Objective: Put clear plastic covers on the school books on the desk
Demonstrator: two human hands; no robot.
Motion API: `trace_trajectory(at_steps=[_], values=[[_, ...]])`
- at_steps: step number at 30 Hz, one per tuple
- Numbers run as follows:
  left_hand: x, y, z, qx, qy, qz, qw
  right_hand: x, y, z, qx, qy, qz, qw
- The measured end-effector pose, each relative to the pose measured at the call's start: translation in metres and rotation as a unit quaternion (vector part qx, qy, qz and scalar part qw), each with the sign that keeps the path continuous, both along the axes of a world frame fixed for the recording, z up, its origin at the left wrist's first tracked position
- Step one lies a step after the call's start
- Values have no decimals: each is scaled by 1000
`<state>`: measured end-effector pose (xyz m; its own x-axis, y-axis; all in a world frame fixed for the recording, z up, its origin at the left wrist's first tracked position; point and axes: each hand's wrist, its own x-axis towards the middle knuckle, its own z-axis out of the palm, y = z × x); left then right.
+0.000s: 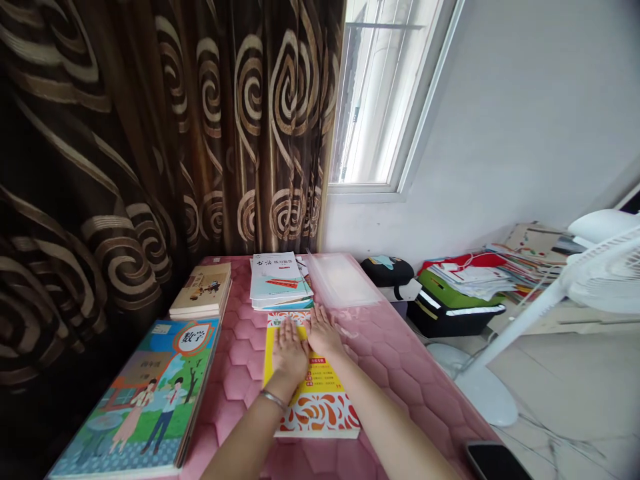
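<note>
A yellow book with a red and white leaf pattern lies on the pink padded tabletop in front of me. My left hand rests flat on its upper left part, a silver bangle at the wrist. Beside it, my right hand lies flat over the upper right part of the cover, fingers stretched out. The hands meet near the middle and hide some of the cover. Just beyond the fingertips sits a stack of booklets. To its right are clear plastic sheets.
On the left lie a pile of large textbooks and smaller brown books. A dark phone is at the near right. Right of the table stand a white fan and a black box with papers. A patterned curtain hangs behind.
</note>
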<state>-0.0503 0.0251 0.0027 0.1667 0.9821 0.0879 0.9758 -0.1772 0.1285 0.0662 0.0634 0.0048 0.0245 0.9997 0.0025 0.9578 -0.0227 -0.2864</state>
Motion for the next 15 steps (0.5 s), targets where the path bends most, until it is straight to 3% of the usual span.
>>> trace_trajectory(at_steps=[3, 7, 11, 15], values=[[-11, -35, -5, 5, -16, -119, 993, 2, -1, 1, -2, -4, 5, 1000], [-57, -71, -4, 0, -18, -229, 973, 4, -1, 5, -6, -8, 13, 1000], [-83, -87, 1, -2, -15, -206, 978, -3, -7, 6, 5, -17, -6, 1000], [-75, -87, 6, -26, -7, -192, 981, -27, -29, -8, 32, -36, -39, 998]])
